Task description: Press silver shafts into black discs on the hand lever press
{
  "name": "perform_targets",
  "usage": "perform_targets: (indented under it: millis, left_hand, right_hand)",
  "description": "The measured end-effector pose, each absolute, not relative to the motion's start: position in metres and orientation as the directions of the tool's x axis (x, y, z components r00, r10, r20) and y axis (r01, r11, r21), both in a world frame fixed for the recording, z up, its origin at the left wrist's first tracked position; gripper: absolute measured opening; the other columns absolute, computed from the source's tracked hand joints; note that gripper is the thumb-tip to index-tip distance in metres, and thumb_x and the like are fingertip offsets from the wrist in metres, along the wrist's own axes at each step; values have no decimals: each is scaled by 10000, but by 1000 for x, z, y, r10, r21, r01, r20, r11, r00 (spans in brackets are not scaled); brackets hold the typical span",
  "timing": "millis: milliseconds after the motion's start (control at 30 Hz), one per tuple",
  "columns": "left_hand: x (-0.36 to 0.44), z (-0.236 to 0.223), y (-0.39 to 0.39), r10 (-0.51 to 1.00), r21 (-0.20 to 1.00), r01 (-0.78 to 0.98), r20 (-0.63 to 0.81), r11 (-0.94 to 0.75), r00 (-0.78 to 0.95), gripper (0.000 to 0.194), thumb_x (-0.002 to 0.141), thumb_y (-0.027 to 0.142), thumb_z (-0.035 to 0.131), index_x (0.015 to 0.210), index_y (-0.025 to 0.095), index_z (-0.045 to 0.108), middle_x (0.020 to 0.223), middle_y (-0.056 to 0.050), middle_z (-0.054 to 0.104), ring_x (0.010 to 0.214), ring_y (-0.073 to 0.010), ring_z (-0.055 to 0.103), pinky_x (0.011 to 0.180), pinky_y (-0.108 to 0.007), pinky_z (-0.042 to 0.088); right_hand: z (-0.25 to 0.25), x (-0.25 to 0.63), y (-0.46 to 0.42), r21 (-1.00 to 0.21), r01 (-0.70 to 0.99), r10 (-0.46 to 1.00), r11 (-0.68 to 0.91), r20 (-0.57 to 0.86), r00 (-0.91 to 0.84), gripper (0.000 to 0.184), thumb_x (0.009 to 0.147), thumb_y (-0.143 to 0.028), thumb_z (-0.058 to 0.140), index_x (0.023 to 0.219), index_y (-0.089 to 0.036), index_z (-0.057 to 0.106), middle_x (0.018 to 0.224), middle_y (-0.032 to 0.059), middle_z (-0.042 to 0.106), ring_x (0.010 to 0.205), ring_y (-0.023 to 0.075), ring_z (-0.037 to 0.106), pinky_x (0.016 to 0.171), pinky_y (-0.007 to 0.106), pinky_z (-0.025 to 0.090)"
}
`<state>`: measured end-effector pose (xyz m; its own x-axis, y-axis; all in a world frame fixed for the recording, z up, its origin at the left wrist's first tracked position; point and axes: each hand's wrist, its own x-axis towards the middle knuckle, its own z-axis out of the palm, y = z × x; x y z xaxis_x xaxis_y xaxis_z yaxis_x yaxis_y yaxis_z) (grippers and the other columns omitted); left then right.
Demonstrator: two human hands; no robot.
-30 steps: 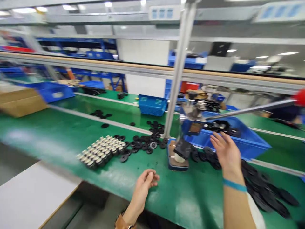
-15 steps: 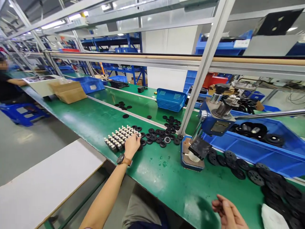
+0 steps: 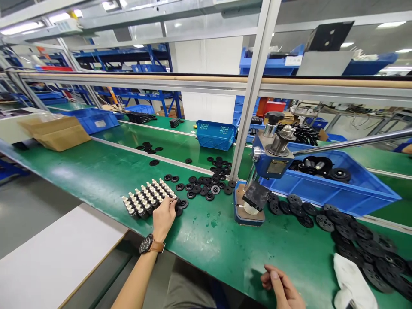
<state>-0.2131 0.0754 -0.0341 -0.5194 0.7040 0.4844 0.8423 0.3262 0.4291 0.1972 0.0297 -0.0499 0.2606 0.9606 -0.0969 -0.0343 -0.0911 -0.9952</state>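
Observation:
My left hand [image 3: 164, 217], a watch on its wrist, reaches to the near right corner of a tight block of white-tipped black parts [image 3: 149, 198]. Its fingers are pinched around one of these parts, which they mostly cover. Several small black discs [image 3: 183, 203] lie right beside those fingertips. Low above the green bench, close to its front edge, my right hand [image 3: 281, 285] is loosely curled, and I see nothing in it. Between and beyond the hands stands a blue lever press [image 3: 272, 156] with a black block [image 3: 256, 196] at its base.
Small black wheels [image 3: 202, 186] are scattered left of the press. Larger black discs [image 3: 346, 231] pile up at the right, with a white cloth [image 3: 352, 281] near them. A blue bin [image 3: 370, 182] stands behind. A metal upright [image 3: 249, 98] rises by the press; a cardboard box [image 3: 59, 133] sits far left.
The view has turned right, so the bench and its contents appear further left. My left hand stays at the block's corner. The right hand's fingers look a little more drawn together.

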Motion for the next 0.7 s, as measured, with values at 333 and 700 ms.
perform_targets:
  millis: [333,700]
  left_hand:
    - [-224,-62,54,729,474,867,538,155,-424,220,932,392,557,859,221,675,845,-104,804,742,-233,759,697,-277,536]
    - [-221,-56,52,529,569,797,620,205,-579,293,917,465,550,849,212,680,788,-109,791,723,-243,757,692,-310,552]
  right_hand:
    - [-40,164,25,-992,-92,992,-88,-96,88,504,787,-678,761,878,-184,806,698,43,706,639,180,635,638,271,566]
    - [-48,177,21,-994,-23,980,-109,-112,163,554,759,-714,753,856,-172,810,672,48,701,601,188,627,611,282,576]
